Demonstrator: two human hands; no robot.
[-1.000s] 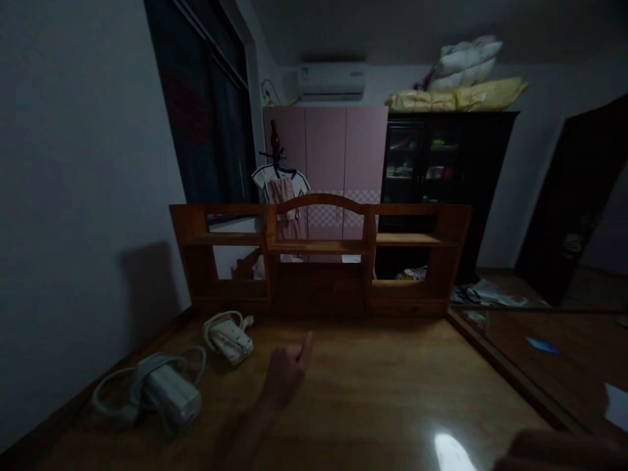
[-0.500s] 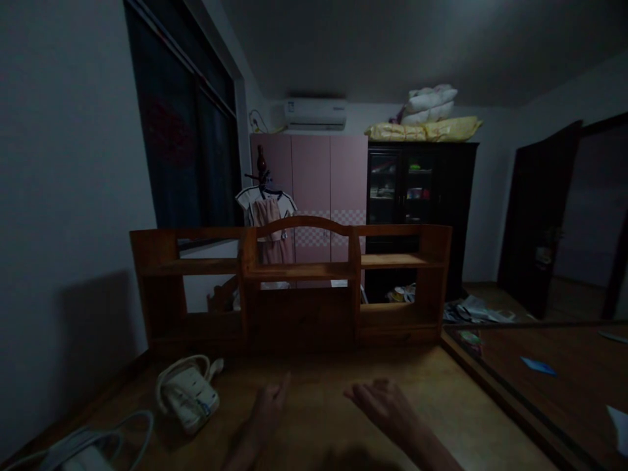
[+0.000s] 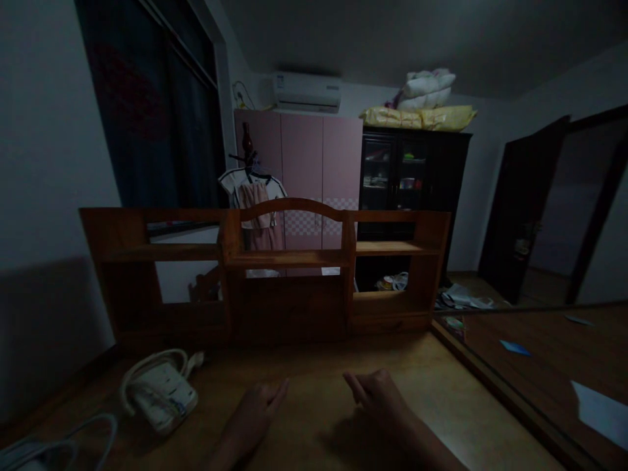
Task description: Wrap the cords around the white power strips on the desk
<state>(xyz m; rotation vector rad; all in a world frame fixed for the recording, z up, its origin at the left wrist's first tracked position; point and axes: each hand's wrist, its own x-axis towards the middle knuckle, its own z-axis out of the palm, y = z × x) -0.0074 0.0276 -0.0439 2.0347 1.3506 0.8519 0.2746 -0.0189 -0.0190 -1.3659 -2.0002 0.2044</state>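
Observation:
My left hand (image 3: pixel 254 411) is held low over the wooden desktop (image 3: pixel 314 366), left of the middle. One finger points up and to the right, and I see nothing in the hand. Across a gap, my right hand (image 3: pixel 381 396) hovers over the same surface, its index finger and thumb stretched to the left and slightly apart, also with nothing visible in it. A cream shoulder bag (image 3: pixel 164 396) with a looped strap lies to the left of my left hand. Dim light blurs the finger detail.
A wooden shelf unit (image 3: pixel 287 258) spans the desk's back edge. A white cable (image 3: pixel 105 428) lies at the lower left. To the right, a raised edge (image 3: pixel 490 386) borders a brown surface with a blue card (image 3: pixel 515 347) and white paper (image 3: pixel 601 409). Behind stand a pink wardrobe (image 3: pixel 301 154) and dark cabinet (image 3: pixel 444 190).
The view has tilted down and come closer to the shelf, so the bag sits further left. My right hand's index finger and thumb have spread apart. Both hands remain over the desktop.

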